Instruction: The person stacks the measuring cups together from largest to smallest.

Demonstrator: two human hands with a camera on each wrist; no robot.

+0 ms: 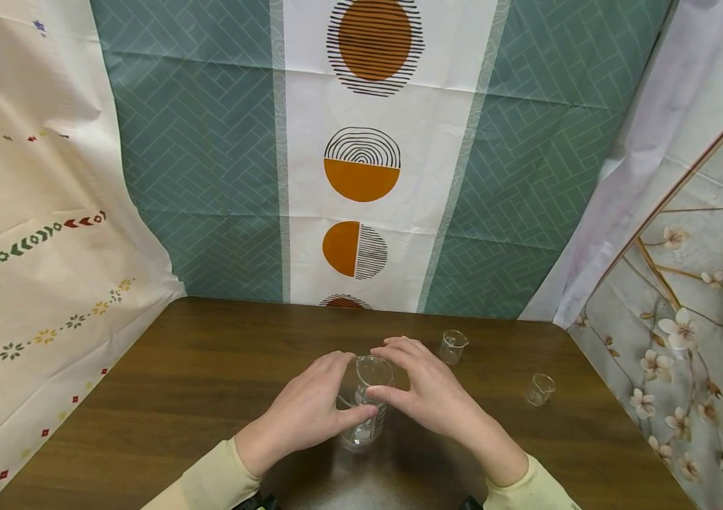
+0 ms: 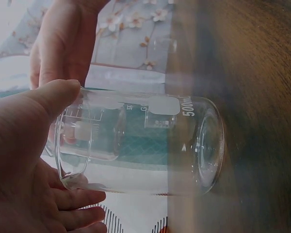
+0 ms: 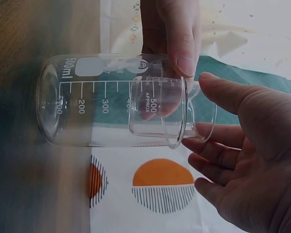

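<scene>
A large clear glass beaker (image 3: 97,114), marked 500 ml, stands upright with its base right at the tabletop. My left hand (image 1: 315,402) holds it near the rim, thumb on the near side and fingers around the far side. A smaller glass beaker (image 3: 202,115) sits partway down in its mouth, with its lower part showing through the large one's wall. The thumb and fingers of my right hand (image 1: 422,386) grip the smaller beaker by its rim, which stands above the large rim.
Two more small glass beakers stand on the brown wooden table (image 1: 221,368) to the right, one farther back (image 1: 453,347) and one farther right (image 1: 540,389). Patterned cloth (image 1: 195,177) hangs along the table's back edge and both sides.
</scene>
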